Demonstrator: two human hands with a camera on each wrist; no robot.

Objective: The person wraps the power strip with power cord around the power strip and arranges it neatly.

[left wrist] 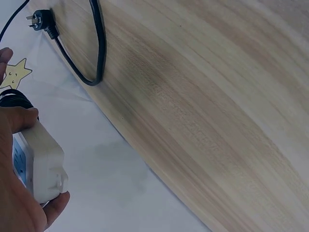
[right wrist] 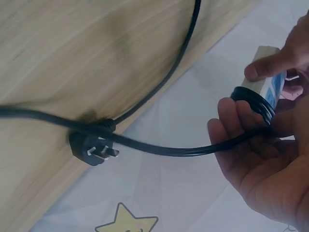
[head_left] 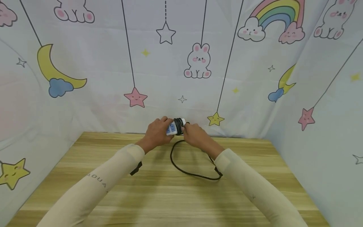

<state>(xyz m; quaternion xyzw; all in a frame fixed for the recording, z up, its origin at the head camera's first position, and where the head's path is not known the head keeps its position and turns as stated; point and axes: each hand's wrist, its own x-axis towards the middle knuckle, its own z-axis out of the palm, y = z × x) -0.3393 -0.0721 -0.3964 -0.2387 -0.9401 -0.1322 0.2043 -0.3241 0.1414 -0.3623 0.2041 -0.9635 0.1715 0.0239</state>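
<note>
My left hand (head_left: 158, 130) grips a white power strip (left wrist: 46, 162) with blue socket faces, held up at the table's back edge. Black cord (head_left: 178, 126) is wound in several turns around one end of the strip. Beside those turns, my right hand (head_left: 197, 135) holds the running length of cord (right wrist: 183, 151) in curled fingers. From there the loose cord (head_left: 195, 175) hangs in a wide loop over the table. Its black plug (right wrist: 91, 145), with metal pins, shows at the table's back edge in both wrist views.
The wood-grain table (head_left: 158, 201) spreads out below both arms. A white cloth (head_left: 99, 104) printed with stars, rabbits and moons hangs right behind its back edge and along the sides. A small black piece (head_left: 136, 168) shows beside the left sleeve.
</note>
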